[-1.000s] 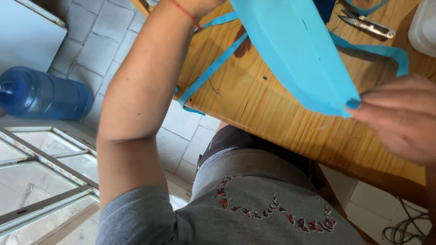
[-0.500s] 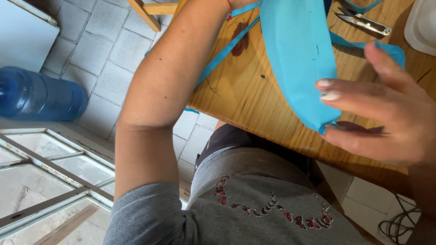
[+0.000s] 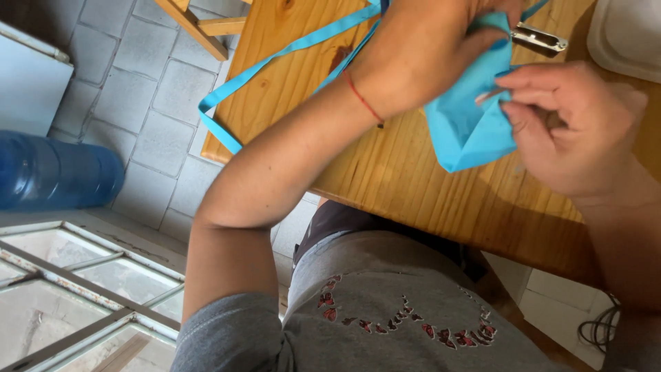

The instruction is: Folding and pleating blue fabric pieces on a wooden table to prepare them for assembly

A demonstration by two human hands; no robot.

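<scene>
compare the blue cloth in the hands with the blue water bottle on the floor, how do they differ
The blue cloth is light turquoise, soft and folded, held over the wooden table by the left hand and right hand. The water bottle is dark translucent blue, rigid and rounded, lying on its side on the tiled floor, untouched. The cloth trails thin straps; the bottle has none. Both are blue.

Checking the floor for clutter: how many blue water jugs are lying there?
1: the jug lies on its side on the tiled floor at left, below the white cabinet. Others may lie outside the view.
</scene>
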